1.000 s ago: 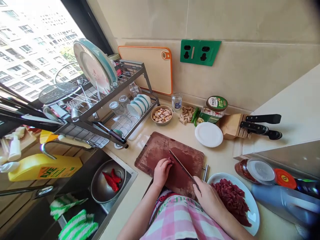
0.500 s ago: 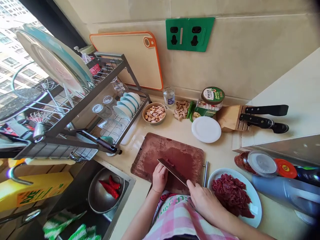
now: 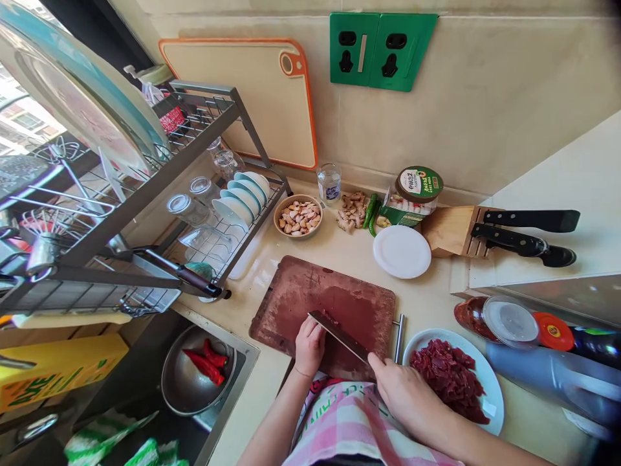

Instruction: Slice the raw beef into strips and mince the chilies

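Note:
My right hand (image 3: 398, 387) is wrapped round the handle of a kitchen knife (image 3: 342, 338). The blade lies slantwise over a dark reddish-brown cutting board (image 3: 291, 291), pointing up and left. My left hand (image 3: 310, 347) is at the blade's tip end, its fingers curled together and touching or nearly touching the blade. Whatever lies beneath those fingers is hidden. A few small dark red scraps of meat (image 3: 332, 316) lie along the blade's far side. Right of the board, a pale plate (image 3: 495, 414) bears a heap of sliced dark red meat (image 3: 449, 378).
A dish rack (image 3: 165, 175) stands left, above a sink where a metal bowl (image 3: 169, 388) holds red chillies (image 3: 206, 369). Behind the board are a bowl of garlic (image 3: 299, 219), ginger (image 3: 352, 211), green chillies (image 3: 371, 210), a white plate (image 3: 402, 251) and a knife block (image 3: 449, 230). Bottles (image 3: 553, 382) lie right.
The camera view has shifted slightly. Both hands and the knife keep nearly the same place over the board, with the blade still beside my left fingers.

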Tool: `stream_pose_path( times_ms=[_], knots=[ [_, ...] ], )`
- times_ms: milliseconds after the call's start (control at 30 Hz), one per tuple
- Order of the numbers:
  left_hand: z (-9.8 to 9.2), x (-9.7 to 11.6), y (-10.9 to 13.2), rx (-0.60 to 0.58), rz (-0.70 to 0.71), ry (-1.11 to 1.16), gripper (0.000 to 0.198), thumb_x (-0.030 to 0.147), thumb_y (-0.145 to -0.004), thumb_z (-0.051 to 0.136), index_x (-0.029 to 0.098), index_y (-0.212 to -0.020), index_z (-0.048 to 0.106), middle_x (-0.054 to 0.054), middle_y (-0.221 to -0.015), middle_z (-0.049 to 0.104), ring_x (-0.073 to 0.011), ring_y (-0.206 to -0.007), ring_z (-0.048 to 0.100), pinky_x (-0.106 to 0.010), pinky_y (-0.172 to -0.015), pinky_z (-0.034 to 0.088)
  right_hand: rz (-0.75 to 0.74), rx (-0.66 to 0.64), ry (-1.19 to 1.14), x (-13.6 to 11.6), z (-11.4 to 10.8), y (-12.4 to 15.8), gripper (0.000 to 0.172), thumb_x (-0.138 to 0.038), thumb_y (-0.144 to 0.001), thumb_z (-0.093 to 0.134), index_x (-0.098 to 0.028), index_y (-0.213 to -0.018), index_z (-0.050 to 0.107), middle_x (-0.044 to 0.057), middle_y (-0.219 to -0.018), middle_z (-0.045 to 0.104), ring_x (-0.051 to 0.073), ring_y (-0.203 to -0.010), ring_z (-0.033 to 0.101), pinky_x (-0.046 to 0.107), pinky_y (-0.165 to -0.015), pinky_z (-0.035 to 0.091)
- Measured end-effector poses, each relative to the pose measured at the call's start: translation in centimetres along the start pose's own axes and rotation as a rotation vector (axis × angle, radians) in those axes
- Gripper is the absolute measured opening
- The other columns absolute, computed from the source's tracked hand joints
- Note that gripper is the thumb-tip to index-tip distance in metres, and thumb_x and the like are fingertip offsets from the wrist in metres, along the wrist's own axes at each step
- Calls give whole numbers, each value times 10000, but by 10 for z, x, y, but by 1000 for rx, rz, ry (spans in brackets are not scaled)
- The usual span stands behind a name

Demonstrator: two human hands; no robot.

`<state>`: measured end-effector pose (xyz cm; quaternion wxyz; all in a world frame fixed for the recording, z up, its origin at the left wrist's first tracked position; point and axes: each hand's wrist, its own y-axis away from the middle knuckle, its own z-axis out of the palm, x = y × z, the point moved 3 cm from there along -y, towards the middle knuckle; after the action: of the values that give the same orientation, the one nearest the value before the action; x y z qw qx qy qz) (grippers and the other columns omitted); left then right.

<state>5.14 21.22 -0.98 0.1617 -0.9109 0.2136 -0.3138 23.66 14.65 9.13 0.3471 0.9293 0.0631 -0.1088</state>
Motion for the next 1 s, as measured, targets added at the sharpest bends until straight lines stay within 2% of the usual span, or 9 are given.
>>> stream_pose_path(
  times_ms=[133,200,333,433,500,667,867,1000],
  knots=[
    [0,1,-1,2,-8,12,189,126,-823,472,196,-884,637,-55,-904,648,-174,-950,581,-317,-806,512,-4,-34,-11,7,2,7,302,-59,-826,321,-221,-1004,503,55,-797,656,194,-704,655,230,-506,339],
    [-1,0,-1,-5,-24,30,202,121,-823,465,200,-883,640,-51,-907,647,-172,-946,583,-307,-793,516,1,-8,25,-2,4,-6,309,-52,-824,318,-222,-1010,497,53,-796,653,190,-691,656,226,-499,346],
    [-2,-1,-2,-31,-78,62,255,118,-832,425,207,-928,644,-46,-922,648,-170,-929,594,-301,-782,518,21,82,127,-30,9,-50,324,-63,-845,302,-212,-1092,450,67,-828,644,182,-689,657,217,-510,382],
    [-4,1,-3,-40,-82,68,243,146,-840,441,211,-973,633,-51,-976,641,-185,-976,578,-328,-817,509,9,127,141,-32,10,-63,311,-92,-868,292,-217,-1118,428,66,-832,639,179,-699,656,218,-523,391],
    [-6,4,-4,-32,-85,82,218,167,-840,469,211,-991,619,-53,-989,635,-187,-986,571,-344,-840,500,-4,123,129,-19,10,-56,289,-105,-871,297,-219,-1092,445,60,-806,642,187,-705,656,220,-510,372],
    [-8,6,-5,-37,-115,133,137,212,-827,522,207,-921,621,-38,-913,625,-158,-887,590,-313,-809,507,-6,102,2,15,10,-15,191,-153,-872,325,-219,-965,479,28,-748,640,170,-666,644,227,-477,285],
    [-6,5,0,43,-58,15,166,176,-834,473,196,-857,636,-56,-886,633,-164,-873,596,-291,-747,519,-4,142,-7,3,11,9,243,-102,-863,303,-229,-968,481,31,-786,635,161,-639,638,246,-471,248],
    [-5,4,1,8,-62,15,184,142,-826,458,190,-878,628,-56,-894,629,-166,-896,584,-305,-770,514,-10,78,9,9,20,19,263,-71,-836,323,-228,-974,483,35,-786,636,174,-644,644,235,-472,278]
  ],
)
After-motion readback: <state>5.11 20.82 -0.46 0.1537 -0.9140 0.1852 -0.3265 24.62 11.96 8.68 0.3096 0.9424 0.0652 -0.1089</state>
